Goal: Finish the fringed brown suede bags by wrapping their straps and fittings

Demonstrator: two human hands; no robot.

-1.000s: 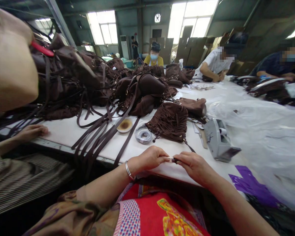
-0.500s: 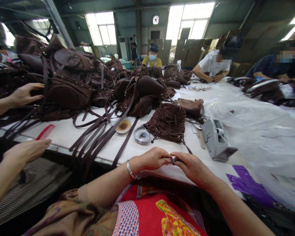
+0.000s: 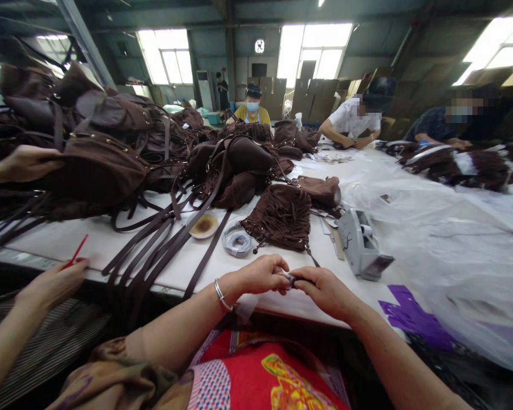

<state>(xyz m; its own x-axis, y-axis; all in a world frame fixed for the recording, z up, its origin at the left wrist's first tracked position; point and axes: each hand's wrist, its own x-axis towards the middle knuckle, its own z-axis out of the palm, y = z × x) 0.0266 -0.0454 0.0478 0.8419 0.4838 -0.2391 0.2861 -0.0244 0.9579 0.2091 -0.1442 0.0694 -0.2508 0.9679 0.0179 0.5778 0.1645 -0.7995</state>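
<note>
My left hand (image 3: pixel 260 274) and my right hand (image 3: pixel 325 290) meet at the near edge of the white table (image 3: pixel 111 239), fingertips pinched together on a small dark strap end (image 3: pixel 291 279) that is mostly hidden between them. The thin strap runs up from my fingers to a brown fringed bag (image 3: pixel 282 216) lying just beyond them. A silver bangle (image 3: pixel 219 291) sits on my left wrist.
A heap of brown bags (image 3: pixel 111 148) with long straps (image 3: pixel 154 250) hanging over the edge fills the left. A small dish (image 3: pixel 203 225), a tape roll (image 3: pixel 236 241) and a grey dispenser (image 3: pixel 361 245) lie nearby. Clear plastic sheet (image 3: pixel 444 228) covers the right. A co-worker's hand (image 3: pixel 51 282) holds a red comb (image 3: pixel 74 253).
My hands stay pinched on the strap end, shifting slightly left. The co-worker at left has picked the red comb up off the table; their other hand rests on the bag heap.
</note>
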